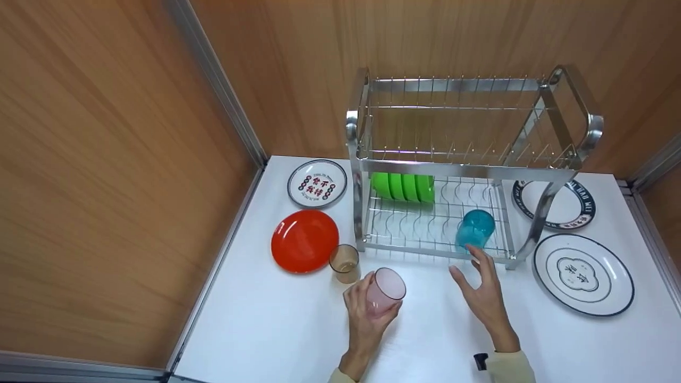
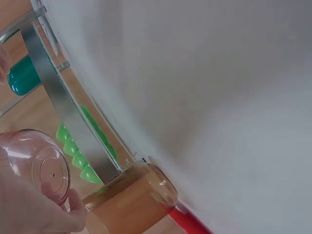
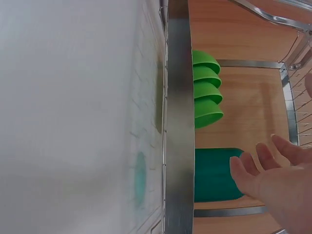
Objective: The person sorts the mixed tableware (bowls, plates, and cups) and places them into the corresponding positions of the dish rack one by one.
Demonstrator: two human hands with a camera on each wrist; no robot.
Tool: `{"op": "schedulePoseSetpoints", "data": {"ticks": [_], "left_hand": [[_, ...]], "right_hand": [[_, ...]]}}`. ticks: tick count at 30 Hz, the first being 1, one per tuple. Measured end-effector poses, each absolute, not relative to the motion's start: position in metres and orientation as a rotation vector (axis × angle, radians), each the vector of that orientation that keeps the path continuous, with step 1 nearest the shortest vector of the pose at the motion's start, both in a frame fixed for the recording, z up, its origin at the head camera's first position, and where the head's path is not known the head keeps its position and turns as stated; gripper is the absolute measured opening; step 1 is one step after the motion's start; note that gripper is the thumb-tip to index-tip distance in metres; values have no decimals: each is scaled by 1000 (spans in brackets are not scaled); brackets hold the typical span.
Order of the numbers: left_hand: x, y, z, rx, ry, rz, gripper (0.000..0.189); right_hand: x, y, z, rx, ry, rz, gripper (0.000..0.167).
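Observation:
My left hand [image 1: 366,324] grips a clear pink cup [image 1: 384,292], its mouth tilted up, over the white table. The left wrist view shows the round base of the pink cup [image 2: 51,170] between thumb and fingers. My right hand [image 1: 485,298] holds nothing; its fingers are spread just in front of a teal cup [image 1: 476,226]. That teal cup stands upside down on the lower tier of the metal dish rack [image 1: 463,170]. In the right wrist view, the fingertips overlap the end of the teal cup [image 3: 217,174].
Several green bowls [image 1: 403,187] stand in a row at the rack's lower left. A brown clear cup [image 1: 345,264] stands beside a red plate [image 1: 304,242]. Behind that lies a patterned white plate [image 1: 317,184]. Two more plates, one oval [image 1: 583,275] and one dark-rimmed [image 1: 584,205], lie right of the rack.

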State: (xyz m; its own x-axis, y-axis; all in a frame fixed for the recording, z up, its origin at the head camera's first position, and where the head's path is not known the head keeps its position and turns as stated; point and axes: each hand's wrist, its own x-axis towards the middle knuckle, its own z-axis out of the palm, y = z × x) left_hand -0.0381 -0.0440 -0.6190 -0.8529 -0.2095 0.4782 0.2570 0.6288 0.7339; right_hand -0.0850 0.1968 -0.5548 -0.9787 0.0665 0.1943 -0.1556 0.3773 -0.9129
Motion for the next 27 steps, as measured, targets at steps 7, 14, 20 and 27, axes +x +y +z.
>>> {"op": "schedulePoseSetpoints", "data": {"ticks": [7,14,20,27], "left_hand": [[-42,-33,-613,-121,-2356,-1193,83],[-48,-26,-608,-280,-2402,-1115,83],[-49,-21,-607,-408,-2401,-1031,87],[-51,-15,-603,-472,-2434,-938,87]], "right_hand": [[-91,192,-575,128,-2464,1646,61],[-89,181,-574,246,-2457,1678,57],[-84,169,-575,384,-2415,1768,52],[-79,159,-577,564,-2454,1782,59]]}}
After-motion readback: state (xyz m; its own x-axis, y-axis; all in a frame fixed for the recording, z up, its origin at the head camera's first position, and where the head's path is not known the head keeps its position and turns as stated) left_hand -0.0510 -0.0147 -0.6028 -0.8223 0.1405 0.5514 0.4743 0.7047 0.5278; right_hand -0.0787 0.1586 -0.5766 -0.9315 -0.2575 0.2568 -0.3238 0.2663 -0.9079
